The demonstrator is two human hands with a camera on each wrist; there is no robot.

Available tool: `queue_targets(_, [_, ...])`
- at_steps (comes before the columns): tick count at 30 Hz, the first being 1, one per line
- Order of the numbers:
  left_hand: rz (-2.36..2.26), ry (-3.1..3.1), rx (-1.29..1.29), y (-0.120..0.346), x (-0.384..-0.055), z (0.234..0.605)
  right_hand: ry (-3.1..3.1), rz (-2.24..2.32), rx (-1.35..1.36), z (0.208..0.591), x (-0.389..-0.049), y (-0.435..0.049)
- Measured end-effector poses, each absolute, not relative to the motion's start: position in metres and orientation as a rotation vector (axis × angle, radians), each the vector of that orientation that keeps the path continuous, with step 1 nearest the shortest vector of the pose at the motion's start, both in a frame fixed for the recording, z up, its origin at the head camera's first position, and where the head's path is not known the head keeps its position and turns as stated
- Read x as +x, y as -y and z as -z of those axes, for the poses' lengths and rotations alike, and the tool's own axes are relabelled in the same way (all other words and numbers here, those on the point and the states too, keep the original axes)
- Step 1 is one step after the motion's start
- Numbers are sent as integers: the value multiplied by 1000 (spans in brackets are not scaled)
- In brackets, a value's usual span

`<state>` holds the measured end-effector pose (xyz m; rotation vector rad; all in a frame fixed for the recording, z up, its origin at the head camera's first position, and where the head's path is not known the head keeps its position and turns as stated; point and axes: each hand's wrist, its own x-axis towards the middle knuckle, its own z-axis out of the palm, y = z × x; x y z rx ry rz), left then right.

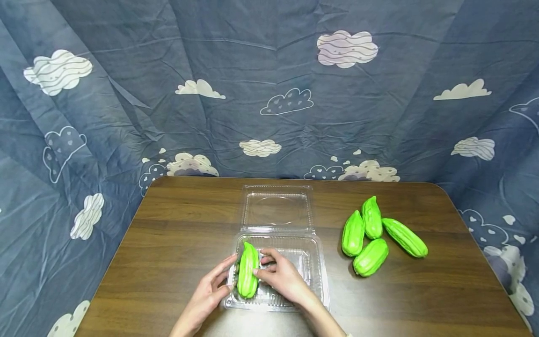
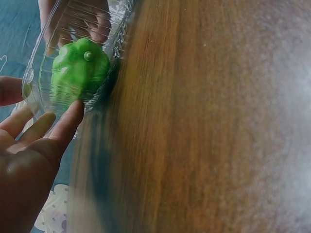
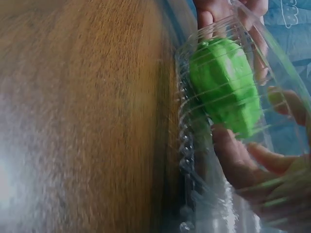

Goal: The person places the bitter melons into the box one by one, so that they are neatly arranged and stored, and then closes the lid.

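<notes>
One green ridged gourd (image 1: 248,271) stands lengthwise in the left part of a clear plastic clamshell box (image 1: 322,281). My left hand (image 1: 206,292) is at the box's left side, its fingers spread along the rim and outer wall. In the left wrist view, the fingertips (image 2: 75,109) touch the plastic just beside the gourd. My right hand (image 1: 284,276) reaches into the box from the right. Its thumb and bent fingers touch the gourd's right side without wrapping round it. Through the plastic, the right wrist view shows these fingers (image 3: 233,150) against the gourd (image 3: 226,82).
The box's lid (image 1: 278,210) lies folded back behind its base. To the right, several more green gourds (image 1: 370,257) lie in a loose group on the brown wooden table (image 1: 177,224). A blue curtain (image 1: 236,61) with white clouds hangs behind and at both sides.
</notes>
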<state>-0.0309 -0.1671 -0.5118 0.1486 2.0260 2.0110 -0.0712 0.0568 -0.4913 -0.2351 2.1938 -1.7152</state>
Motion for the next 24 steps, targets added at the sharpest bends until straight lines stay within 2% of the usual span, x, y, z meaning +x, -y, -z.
queue_targets(24, [-2013, -2047, 113, 165, -30, 510, -2348, 2027, -352, 483, -46, -100])
